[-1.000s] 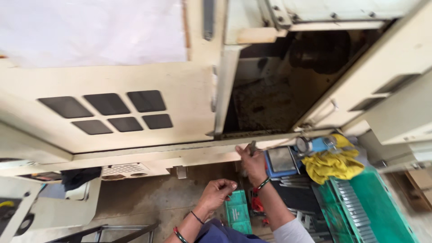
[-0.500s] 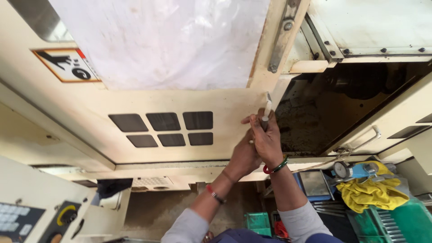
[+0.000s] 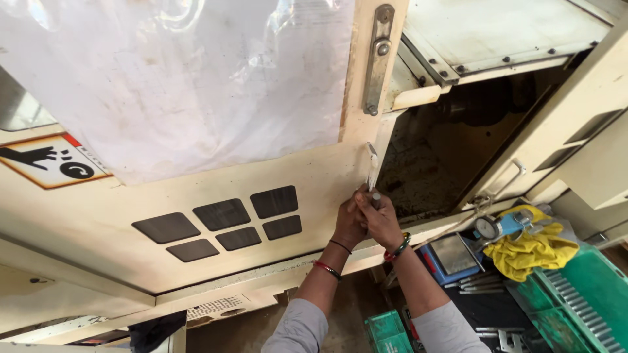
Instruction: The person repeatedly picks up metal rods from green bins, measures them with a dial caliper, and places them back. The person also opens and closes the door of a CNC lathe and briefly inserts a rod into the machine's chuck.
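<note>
two hands on a slim tool at the door's edge

we see both hands raised together against the right edge of a cream, painted metal machine door (image 3: pixel 216 196). the right hand (image 3: pixel 378 219) has its grip closed around a thin, pale, rod-like tool (image 3: pixel 373 180); its long axis runs nearly upright, tip pointing up along the door edge. the left hand (image 3: pixel 348 222) presses against the right, fingers curled; whether it holds the tool too, we cannot tell. the door carries five dark, rounded rectangular panels (image 3: pixel 222 219), a glossy clear plastic sheet (image 3: pixel 176 78) and one long metal latch (image 3: pixel 377 59). lower right lie a crumpled yellow cloth (image 3: pixel 531 248), one round dial gauge (image 3: pixel 487 228) and a ribbed green crate (image 3: pixel 585 304).
</note>
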